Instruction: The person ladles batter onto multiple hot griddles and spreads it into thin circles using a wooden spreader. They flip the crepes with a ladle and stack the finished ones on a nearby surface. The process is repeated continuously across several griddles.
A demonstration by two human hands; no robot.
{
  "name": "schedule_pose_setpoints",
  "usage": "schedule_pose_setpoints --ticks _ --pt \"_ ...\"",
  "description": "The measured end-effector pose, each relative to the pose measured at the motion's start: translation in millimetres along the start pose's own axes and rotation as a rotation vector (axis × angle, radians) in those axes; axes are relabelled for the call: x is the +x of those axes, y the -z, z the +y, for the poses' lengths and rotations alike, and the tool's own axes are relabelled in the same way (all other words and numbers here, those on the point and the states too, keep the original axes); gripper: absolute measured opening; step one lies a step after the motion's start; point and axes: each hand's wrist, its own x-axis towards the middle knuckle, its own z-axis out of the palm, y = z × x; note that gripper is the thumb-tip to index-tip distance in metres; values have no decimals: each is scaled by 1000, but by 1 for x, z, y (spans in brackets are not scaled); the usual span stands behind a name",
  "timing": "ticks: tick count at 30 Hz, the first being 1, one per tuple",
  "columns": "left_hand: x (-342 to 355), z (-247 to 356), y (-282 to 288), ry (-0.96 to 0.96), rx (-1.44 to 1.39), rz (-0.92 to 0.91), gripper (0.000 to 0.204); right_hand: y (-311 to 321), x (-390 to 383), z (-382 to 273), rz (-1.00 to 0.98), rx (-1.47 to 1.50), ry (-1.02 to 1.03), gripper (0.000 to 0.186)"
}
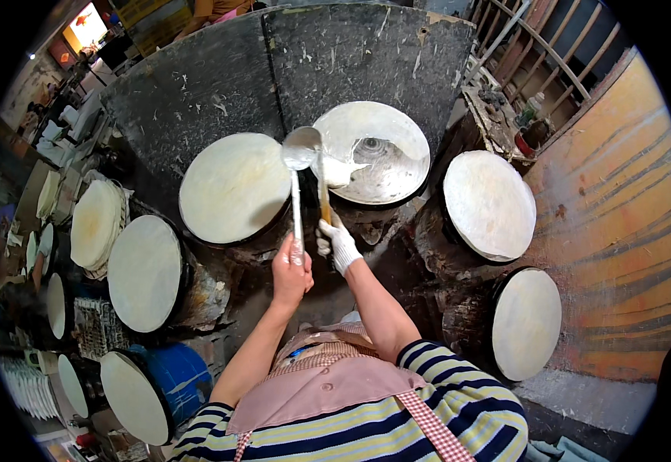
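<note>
My bare left hand is closed round the white-smeared handle of a ladle. The bowl of the ladle is coated in white batter and hangs between two round pans. My right hand, in a white glove, grips the wooden handle of a narrow flat tool, seen edge-on; its upper end is beside the ladle's bowl. Beyond the tool is a round griddle, its metal partly bare. White batter pools on its near left side. Left of the ladle, a pale sheet covers another round griddle.
More round griddles with pale tops stand at the right and left. A stained dark panel curves behind them. A blue drum stands low at the left. A bottle sits on a ledge at the upper right.
</note>
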Motion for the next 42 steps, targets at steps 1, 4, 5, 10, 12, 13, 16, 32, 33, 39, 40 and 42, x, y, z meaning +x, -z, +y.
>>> schedule_pose_setpoints --ticks 1,4,5,10,12,13,16,32,33,39,40,42 --pt "-6 7 8 3 -55 -1 36 6 -10 7 36 2 35 49" --pt "-24 18 36 14 -80 33 38 17 -32 21 154 94 96 38" --pt "-30 20 43 22 -92 39 38 12 -34 27 150 141 167 31" --pt "-43 22 62 76 -94 26 34 -25 -8 32 85 214 51 30" --pt "-50 22 73 88 -83 50 34 -6 -20 32 124 197 69 37" --pt "-53 22 78 92 -79 61 34 4 -33 28 160 182 95 35" --pt "-56 15 84 94 -116 67 36 24 -53 22 259 215 209 25" --pt "-61 1 43 166 -125 9 37 57 -79 0 5 321 44 19" --pt "-62 1 38 171 -122 18 37 72 -85 -3 14 330 45 22" --pt "-61 -8 8 165 -107 50 37 74 -92 -26 -10 238 -41 24" --pt "-61 -8 2 185 -112 54 37 78 -96 -16 -63 175 -117 26" --pt "-64 -9 -7 169 -114 76 37 91 -108 -11 -122 75 -199 30"
